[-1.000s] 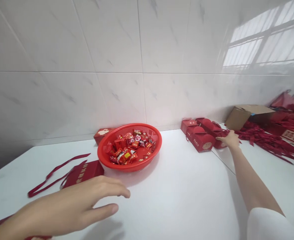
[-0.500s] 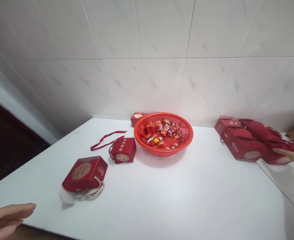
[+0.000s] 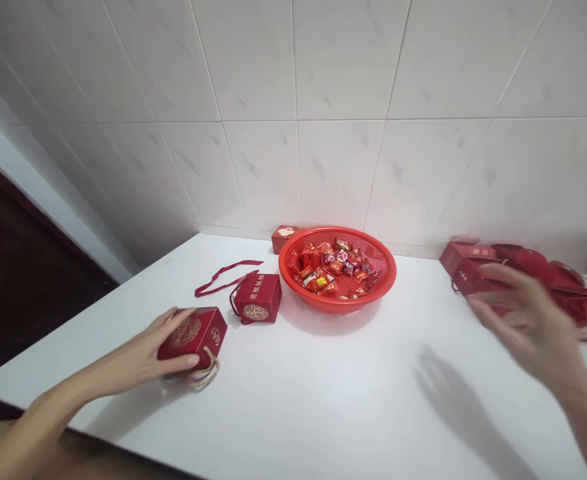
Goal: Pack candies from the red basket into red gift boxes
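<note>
At the left, my left hand (image 3: 160,347) grips a dark red candy box (image 3: 200,340) from its near side, thumb in front and fingers over the top. This box has a gold round emblem and a beige cord loop hanging from its right side. My right hand (image 3: 533,327) is in the air above the right part of the table, slightly blurred, its fingers apart and holding nothing. Behind it, partly hidden, stand several red open-topped boxes (image 3: 580,300). A smaller red box (image 3: 264,298) with a ribbon handle sits behind and right of the held box.
A red plastic basket (image 3: 340,307) of wrapped candies (image 3: 326,277) stands mid-table near the tiled wall (image 3: 343,167). Behind its left rim is a small red box (image 3: 284,239). A loose red ribbon (image 3: 218,275) lies on the white table (image 3: 343,393).
My left hand has come in from the lower left and taken hold of the candy box. My right hand has left the boxes at the right and moved leftward, with nothing in it.
</note>
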{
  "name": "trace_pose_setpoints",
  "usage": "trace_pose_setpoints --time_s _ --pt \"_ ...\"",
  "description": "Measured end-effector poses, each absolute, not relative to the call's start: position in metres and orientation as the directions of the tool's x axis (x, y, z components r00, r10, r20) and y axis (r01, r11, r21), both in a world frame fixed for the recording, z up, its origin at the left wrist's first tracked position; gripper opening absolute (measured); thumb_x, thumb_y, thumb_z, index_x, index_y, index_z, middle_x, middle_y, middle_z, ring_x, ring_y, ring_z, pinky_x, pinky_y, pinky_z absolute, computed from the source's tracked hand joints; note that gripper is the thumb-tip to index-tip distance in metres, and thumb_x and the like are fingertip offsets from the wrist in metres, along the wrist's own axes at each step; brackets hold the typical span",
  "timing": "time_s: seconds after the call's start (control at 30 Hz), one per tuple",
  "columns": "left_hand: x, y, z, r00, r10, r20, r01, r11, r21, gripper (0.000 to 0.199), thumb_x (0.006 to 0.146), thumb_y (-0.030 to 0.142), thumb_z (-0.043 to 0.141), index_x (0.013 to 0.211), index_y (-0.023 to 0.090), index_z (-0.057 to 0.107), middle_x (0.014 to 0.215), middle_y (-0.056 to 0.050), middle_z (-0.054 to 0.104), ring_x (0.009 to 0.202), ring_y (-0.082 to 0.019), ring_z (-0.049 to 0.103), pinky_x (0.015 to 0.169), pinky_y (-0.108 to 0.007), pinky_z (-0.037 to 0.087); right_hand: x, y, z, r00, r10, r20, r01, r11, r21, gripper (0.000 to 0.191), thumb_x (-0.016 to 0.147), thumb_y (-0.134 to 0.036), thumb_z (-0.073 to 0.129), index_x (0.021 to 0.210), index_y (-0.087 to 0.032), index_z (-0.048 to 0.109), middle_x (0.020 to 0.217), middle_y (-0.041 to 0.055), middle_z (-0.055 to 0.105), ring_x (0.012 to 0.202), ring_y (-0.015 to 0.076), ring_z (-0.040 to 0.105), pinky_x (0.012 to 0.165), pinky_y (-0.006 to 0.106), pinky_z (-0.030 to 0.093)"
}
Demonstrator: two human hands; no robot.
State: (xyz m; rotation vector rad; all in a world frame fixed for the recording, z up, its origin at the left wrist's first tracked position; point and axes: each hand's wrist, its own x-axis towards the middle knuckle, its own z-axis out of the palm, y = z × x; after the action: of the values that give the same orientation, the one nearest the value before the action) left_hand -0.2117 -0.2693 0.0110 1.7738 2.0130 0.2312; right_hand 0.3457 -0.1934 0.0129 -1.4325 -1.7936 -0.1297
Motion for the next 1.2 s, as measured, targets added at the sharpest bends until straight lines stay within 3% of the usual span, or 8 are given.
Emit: trace_pose_setpoints --time_s 0.13,0.3,0.47,0.6,0.73,0.9,1.13,1.2 --pt "-0.204 -0.268 -0.013 -0.172 0.981 -0.096 0.941 0.192 0.278 0.095 0.075 0.043 0.060 0.160 0.018 0.023 0.169 -0.015 0.003 0.130 -0.035 0.055 0.093 -0.034 0.051 0.295 -0.215 -0.009 -0.354 0.752 0.556 0.680 0.615 -0.399 0.047 0.099 -0.036 0.052 0.143 -0.027 0.039 0.113 0.0100 0.068 0.085 0.0189 0.072 0.088 0.038 0.058" --pt "-0.213 -0.272 -0.013 -0.119 0.989 -0.089 0.976 0.133 0.174 0.069 0.086 0.040 0.042 0.153 0.023 0.040 0.164 -0.008 0.029 0.127 -0.031 0.058 0.094 -0.032 0.051 0.257 -0.219 -0.043 -0.591 0.690 0.419 0.513 0.722 -0.465 0.052 0.099 -0.022 0.045 0.148 -0.029 0.030 0.140 0.0150 0.054 0.086 0.0155 0.071 0.084 0.035 0.059" --pt "-0.196 -0.272 -0.015 -0.179 0.980 -0.086 0.982 0.184 0.050 0.095 0.070 0.023 0.055 0.159 0.033 0.023 0.168 -0.012 0.007 0.087 -0.028 0.072 0.064 -0.033 0.054 0.218 -0.218 -0.051 -0.755 0.595 0.276 0.418 0.761 -0.497 0.044 0.097 -0.021 0.047 0.140 -0.022 0.041 0.143 0.0183 0.051 0.086 0.0164 0.070 0.085 0.036 0.057" --pt "-0.184 -0.263 -0.024 -0.199 0.977 -0.079 0.977 0.191 -0.099 0.088 0.076 0.030 0.054 0.159 0.028 0.026 0.163 -0.019 0.022 0.086 -0.033 0.072 0.066 -0.038 0.054 0.190 -0.218 -0.049 -0.848 0.491 0.199 0.373 0.821 -0.433 0.045 0.094 -0.021 0.049 0.138 -0.020 0.044 0.143 0.0180 0.052 0.096 0.0212 0.069 0.086 0.038 0.056" --pt "-0.187 -0.266 -0.008 -0.100 0.985 -0.142 0.990 0.113 0.087 0.088 0.076 0.035 0.056 0.159 0.030 0.028 0.161 -0.013 0.034 0.092 -0.033 0.072 0.073 -0.037 0.057 0.179 -0.217 -0.046 -0.866 0.467 0.181 0.376 0.845 -0.380 0.045 0.095 -0.022 0.048 0.140 -0.021 0.043 0.143 0.0184 0.051 0.106 0.0238 0.067 0.090 0.039 0.054" --pt "-0.155 -0.273 0.031 0.173 0.965 -0.196 0.882 -0.063 0.467 0.053 0.095 0.047 0.043 0.146 0.034 0.052 0.142 0.000 0.061 0.126 -0.030 0.059 0.105 -0.035 0.046 0.173 -0.213 -0.037 -0.835 0.471 0.283 0.318 0.834 -0.451 0.043 0.099 -0.029 0.047 0.140 -0.021 0.043 0.144 0.0183 0.051 0.101 0.0222 0.067 0.088 0.038 0.055" --pt "-0.083 -0.232 0.043 0.369 0.902 -0.223 0.820 -0.202 0.536 0.057 0.101 0.055 0.028 0.122 0.023 0.071 0.101 -0.006 0.075 0.096 -0.027 0.066 0.088 -0.035 0.049 0.168 -0.208 -0.023 -0.724 0.523 0.449 0.292 0.822 -0.488 0.039 0.103 -0.043 0.043 0.133 -0.022 0.057 0.146 0.0175 0.048 0.113 0.0226 0.061 0.097 0.040 0.052" --pt "-0.073 -0.219 0.039 0.400 0.889 -0.225 0.820 -0.237 0.521 0.058 0.102 0.055 0.026 0.125 0.022 0.068 0.106 -0.007 0.073 0.098 -0.028 0.064 0.088 -0.036 0.048 0.173 -0.207 -0.018 -0.714 0.539 0.446 0.320 0.819 -0.477 0.036 0.103 -0.043 0.044 0.126 -0.023 0.065 0.149 0.0162 0.045 0.107 0.0213 0.063 0.098 0.040 0.051"
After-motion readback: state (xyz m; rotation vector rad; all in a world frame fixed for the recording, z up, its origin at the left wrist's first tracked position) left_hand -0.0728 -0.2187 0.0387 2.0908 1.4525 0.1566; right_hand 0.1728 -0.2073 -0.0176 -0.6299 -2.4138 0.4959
